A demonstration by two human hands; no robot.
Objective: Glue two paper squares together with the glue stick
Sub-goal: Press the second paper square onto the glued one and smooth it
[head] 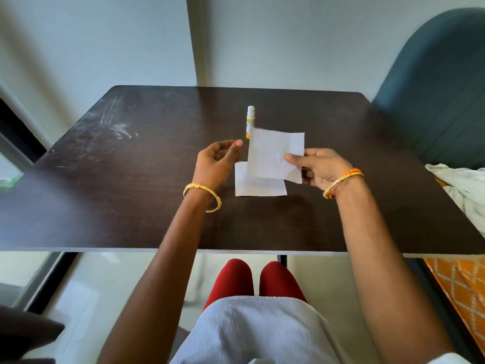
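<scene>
One white paper square is held up above the dark table, pinched at its right edge by the right hand. The second paper square lies flat beneath it. The capped glue stick stands upright just beyond. The left hand hovers left of the raised square, fingers loosely curled, holding nothing.

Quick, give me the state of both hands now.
Left hand: open, holding nothing.
Right hand: pinching the raised white paper square.
</scene>
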